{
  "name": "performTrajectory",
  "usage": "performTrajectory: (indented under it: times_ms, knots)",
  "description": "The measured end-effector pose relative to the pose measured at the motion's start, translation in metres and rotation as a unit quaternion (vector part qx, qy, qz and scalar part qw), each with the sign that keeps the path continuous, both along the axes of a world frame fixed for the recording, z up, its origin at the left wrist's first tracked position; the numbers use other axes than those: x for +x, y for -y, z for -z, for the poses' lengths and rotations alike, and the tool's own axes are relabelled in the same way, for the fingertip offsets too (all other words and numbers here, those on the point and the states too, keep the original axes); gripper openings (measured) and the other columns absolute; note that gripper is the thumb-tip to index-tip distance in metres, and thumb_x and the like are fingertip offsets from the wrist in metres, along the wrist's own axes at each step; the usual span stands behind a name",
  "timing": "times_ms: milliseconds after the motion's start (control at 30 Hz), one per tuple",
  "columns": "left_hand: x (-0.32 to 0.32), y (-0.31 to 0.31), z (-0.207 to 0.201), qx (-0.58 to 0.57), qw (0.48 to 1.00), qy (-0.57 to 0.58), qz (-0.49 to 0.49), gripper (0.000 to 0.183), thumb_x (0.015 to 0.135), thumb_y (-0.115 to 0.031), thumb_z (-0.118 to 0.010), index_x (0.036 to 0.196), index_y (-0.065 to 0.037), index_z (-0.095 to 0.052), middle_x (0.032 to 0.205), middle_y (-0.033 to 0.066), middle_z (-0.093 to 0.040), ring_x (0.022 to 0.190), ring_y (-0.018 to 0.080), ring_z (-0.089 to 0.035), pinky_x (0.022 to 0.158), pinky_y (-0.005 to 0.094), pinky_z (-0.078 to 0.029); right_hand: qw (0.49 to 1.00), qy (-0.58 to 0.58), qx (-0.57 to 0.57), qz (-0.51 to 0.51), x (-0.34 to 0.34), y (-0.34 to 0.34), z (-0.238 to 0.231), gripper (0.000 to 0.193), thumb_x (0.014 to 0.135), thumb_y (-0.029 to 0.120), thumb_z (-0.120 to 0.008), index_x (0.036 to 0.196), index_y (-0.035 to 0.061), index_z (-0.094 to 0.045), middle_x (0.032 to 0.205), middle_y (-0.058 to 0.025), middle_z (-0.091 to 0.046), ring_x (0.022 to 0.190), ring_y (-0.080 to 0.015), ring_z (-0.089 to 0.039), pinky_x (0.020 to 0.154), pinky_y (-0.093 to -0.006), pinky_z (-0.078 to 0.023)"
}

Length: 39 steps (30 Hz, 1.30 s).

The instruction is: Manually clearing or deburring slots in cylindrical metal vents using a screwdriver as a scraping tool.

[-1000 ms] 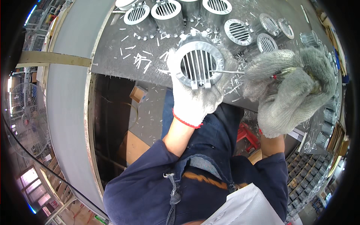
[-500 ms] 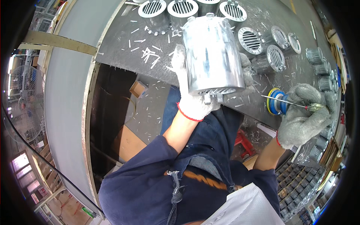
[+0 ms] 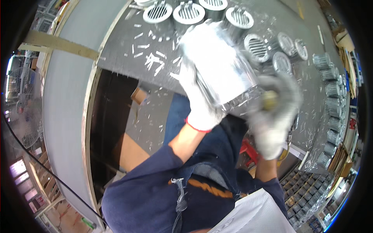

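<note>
Pale slivers [image 3: 154,62] litter the dull grey table [image 3: 120,52]. Left hand [image 3: 199,106], knit-gloved, grasps a smooth, shiny metal cylinder [image 3: 225,66], tilted over the table's near edge. Step looks like turning it; calls for firm support. Right hand [image 3: 278,116] blurred, fingers curled by a yellowish lump [image 3: 269,100]; grip, cannot tell.

A dark grey worktop [image 3: 121,49] spans eleven to three o'clock. At nine, a smooth grey panel [image 3: 64,101] stands beside a wire-caged fan [image 3: 24,105]; a cream crossbar [image 3: 60,45] sits at ten. Bright windows [image 3: 18,167] show at eight, reddish floor [image 3: 65,214] nearer seven, a blue light strip [image 3: 337,215] at four.
</note>
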<state>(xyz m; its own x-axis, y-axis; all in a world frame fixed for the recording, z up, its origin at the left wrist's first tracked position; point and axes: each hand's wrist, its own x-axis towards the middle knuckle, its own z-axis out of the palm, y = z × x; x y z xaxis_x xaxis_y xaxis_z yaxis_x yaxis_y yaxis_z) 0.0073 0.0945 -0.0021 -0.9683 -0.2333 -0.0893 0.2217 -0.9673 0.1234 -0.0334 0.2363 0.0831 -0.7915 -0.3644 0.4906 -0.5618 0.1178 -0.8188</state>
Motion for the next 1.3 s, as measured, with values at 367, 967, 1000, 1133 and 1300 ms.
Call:
performTrajectory:
  times_ms: [367, 967, 1000, 1133, 1300]
  knots:
    - [-0.011, 0.028, -0.004, -0.410, 0.912, -0.025, 0.003, 0.087, 0.098, -0.041, -0.072, 0.159, 0.002, -0.027, 0.147, 0.0269, -0.055, 0.127, 0.0357, -0.064, 0.109, 0.0470, -0.053, 0.984, 0.122, -0.130, -0.025, -0.125, 0.018, -0.016, 0.089, 0.077, 0.021, -0.093, 0.147, 0.0054, -0.041, 0.138, -0.0189, -0.060, 0.123, -0.0288, -0.064, 0.106, -0.0403, -0.054]
    - [0.001, 0.024, 0.058, -0.484, 0.870, 0.092, -0.019, 0.048, 0.104, -0.025, -0.067, 0.137, 0.005, -0.050, 0.104, 0.0224, -0.072, 0.080, 0.0282, -0.075, 0.068, 0.0355, -0.064, 0.841, 0.018, 0.378, 0.387, -0.368, -0.131, 0.009, 0.070, 0.093, 0.057, -0.067, 0.149, 0.0180, -0.054, 0.138, -0.0189, -0.067, 0.128, -0.0393, -0.065, 0.104, -0.0505, -0.054]
    - [0.001, 0.023, 0.059, -0.500, 0.862, 0.080, -0.007, 0.049, 0.104, -0.026, -0.068, 0.137, 0.005, -0.050, 0.104, 0.0223, -0.072, 0.080, 0.0278, -0.075, 0.067, 0.0352, -0.063, 0.805, 0.048, 0.406, 0.430, -0.376, -0.161, 0.013, 0.069, 0.094, 0.053, -0.068, 0.151, 0.0186, -0.051, 0.139, -0.0204, -0.066, 0.126, -0.0401, -0.066, 0.104, -0.0507, -0.054]
    - [-0.002, 0.021, 0.063, -0.485, 0.868, 0.101, -0.020, 0.045, 0.104, -0.025, -0.063, 0.133, 0.008, -0.052, 0.100, 0.0225, -0.073, 0.076, 0.0276, -0.075, 0.063, 0.0345, -0.064, 0.717, 0.142, 0.422, 0.537, -0.385, -0.259, 0.046, 0.089, 0.089, 0.049, -0.077, 0.162, 0.0367, -0.028, 0.138, -0.0247, -0.064, 0.124, -0.0425, -0.067, 0.101, -0.0525, -0.056]
    - [-0.003, 0.019, 0.063, -0.483, 0.866, 0.126, -0.031, 0.055, 0.104, -0.034, -0.063, 0.134, 0.010, -0.049, 0.097, 0.0247, -0.072, 0.072, 0.0307, -0.075, 0.058, 0.0349, -0.062, 0.715, 0.164, 0.416, 0.537, -0.382, -0.295, 0.062, 0.087, 0.086, 0.054, -0.079, 0.160, 0.0342, -0.035, 0.145, -0.0254, -0.059, 0.125, -0.0422, -0.067, 0.100, -0.0530, -0.056]
